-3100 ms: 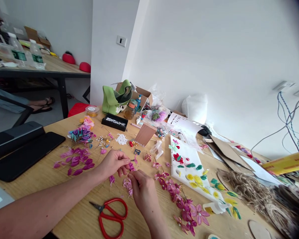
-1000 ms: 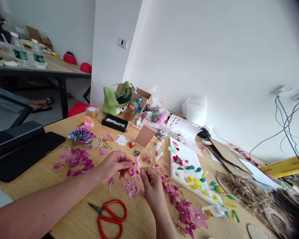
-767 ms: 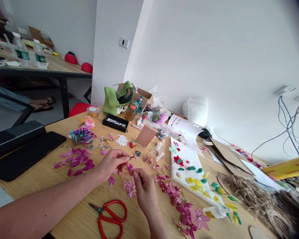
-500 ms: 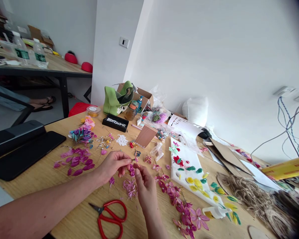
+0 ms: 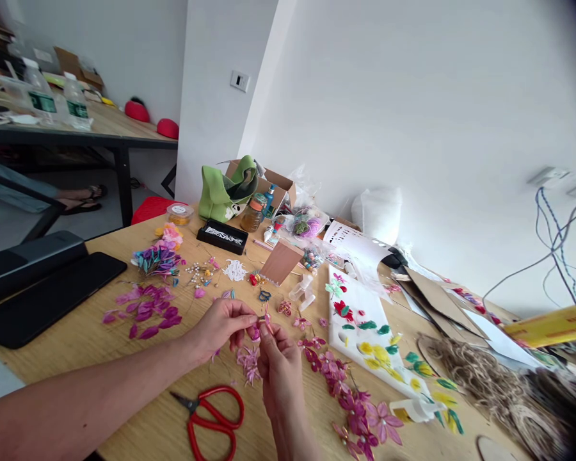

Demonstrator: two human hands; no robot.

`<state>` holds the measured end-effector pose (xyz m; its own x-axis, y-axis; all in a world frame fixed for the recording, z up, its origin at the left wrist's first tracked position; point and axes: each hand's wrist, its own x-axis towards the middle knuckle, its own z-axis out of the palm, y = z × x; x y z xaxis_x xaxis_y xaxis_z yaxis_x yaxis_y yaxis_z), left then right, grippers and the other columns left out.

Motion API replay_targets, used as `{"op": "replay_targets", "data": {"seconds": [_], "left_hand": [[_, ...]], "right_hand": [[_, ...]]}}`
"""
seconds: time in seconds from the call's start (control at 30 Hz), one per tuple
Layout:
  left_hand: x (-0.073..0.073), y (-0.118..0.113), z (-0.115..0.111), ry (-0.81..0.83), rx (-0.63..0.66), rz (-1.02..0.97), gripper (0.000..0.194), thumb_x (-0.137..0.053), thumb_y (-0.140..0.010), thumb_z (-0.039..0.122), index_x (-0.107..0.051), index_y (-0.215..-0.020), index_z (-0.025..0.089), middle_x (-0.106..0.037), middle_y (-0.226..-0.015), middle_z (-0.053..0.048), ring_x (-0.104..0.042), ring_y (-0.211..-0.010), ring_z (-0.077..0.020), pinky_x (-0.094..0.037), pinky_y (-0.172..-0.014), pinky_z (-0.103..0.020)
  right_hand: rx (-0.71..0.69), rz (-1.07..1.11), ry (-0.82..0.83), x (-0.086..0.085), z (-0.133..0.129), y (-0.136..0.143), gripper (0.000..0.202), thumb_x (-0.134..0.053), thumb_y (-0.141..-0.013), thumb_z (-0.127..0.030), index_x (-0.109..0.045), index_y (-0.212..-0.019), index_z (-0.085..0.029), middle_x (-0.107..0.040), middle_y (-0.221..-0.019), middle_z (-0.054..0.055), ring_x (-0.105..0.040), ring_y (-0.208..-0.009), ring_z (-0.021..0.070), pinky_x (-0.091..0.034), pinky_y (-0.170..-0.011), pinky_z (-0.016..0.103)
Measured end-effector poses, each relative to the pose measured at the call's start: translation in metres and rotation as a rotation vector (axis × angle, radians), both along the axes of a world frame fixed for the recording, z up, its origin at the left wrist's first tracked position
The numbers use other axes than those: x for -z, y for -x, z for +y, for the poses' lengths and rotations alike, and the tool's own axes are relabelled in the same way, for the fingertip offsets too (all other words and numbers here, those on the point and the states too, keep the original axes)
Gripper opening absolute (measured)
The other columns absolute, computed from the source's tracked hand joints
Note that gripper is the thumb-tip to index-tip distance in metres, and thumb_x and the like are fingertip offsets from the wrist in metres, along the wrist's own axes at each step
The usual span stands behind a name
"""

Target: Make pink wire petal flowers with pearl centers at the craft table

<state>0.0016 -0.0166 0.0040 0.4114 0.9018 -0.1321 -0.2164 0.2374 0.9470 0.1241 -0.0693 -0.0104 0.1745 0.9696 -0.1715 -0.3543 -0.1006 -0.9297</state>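
Note:
My left hand [image 5: 224, 325] and my right hand [image 5: 279, 358] meet above the wooden table, with thumbs and fingers pinched. Between their fingertips is a small pink flower piece [image 5: 267, 319]; its finer detail is too small to make out, and the fingers cover part of it. Below the hands lies a cluster of pinkish-purple petals [image 5: 250, 363], partly hidden. Nearer to me rest red-handled scissors [image 5: 211, 419], their blades pointing left. Loose magenta petals [image 5: 148, 310] are spread left of my left hand. A spray of magenta flowers [image 5: 338, 378] lies right of my right hand.
A white foam board [image 5: 345, 336] holds red, yellow and green petal pieces. Behind the hands stand a wooden block [image 5: 281, 262], a black tray [image 5: 222, 237] and a green bag [image 5: 216, 195]. A black case [image 5: 52, 294] lies at left, tangled twine [image 5: 484, 378] at right.
My right hand has moved up and closer to my left fingertips, and its grip has tightened. The left hand has shifted slightly right and down. The things on the table look unmoved.

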Motion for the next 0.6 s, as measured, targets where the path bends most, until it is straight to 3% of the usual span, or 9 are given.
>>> {"op": "replay_targets", "data": {"seconds": [0.27,0.47,0.6], "left_hand": [[0.01,-0.006,-0.003,-0.015,-0.037,0.025,0.031,-0.07,-0.067,0.042,-0.065,-0.07,0.012,-0.055,-0.046,0.003,-0.045,-0.035,-0.0073,-0.035,-0.032,-0.017],[0.016,-0.009,-0.006,-0.082,-0.038,0.084,0.035,-0.068,-0.07,0.046,-0.066,-0.073,0.011,-0.059,-0.052,0.001,-0.047,-0.036,-0.0083,-0.039,-0.033,-0.019],[0.017,-0.01,-0.008,-0.092,-0.025,0.087,0.035,-0.066,-0.073,0.045,-0.067,-0.076,0.01,-0.057,-0.048,0.002,-0.049,-0.036,-0.0092,-0.041,-0.034,-0.02]], "right_hand": [[0.057,0.173,0.038,0.0,0.001,0.008,0.038,-0.082,-0.057,-0.043,-0.056,-0.072,-0.02,-0.029,-0.046,-0.012,-0.015,-0.037,0.004,-0.005,-0.035,0.021],[0.062,0.251,0.089,0.006,0.001,0.007,0.038,-0.082,-0.057,-0.043,-0.054,-0.068,-0.02,-0.021,-0.04,-0.016,-0.007,-0.036,0.0029,-0.005,-0.035,0.02],[0.098,0.23,0.06,0.007,0.001,0.008,0.038,-0.082,-0.058,-0.043,-0.053,-0.068,-0.021,-0.021,-0.042,-0.015,-0.009,-0.035,0.0034,-0.003,-0.035,0.021]]}}
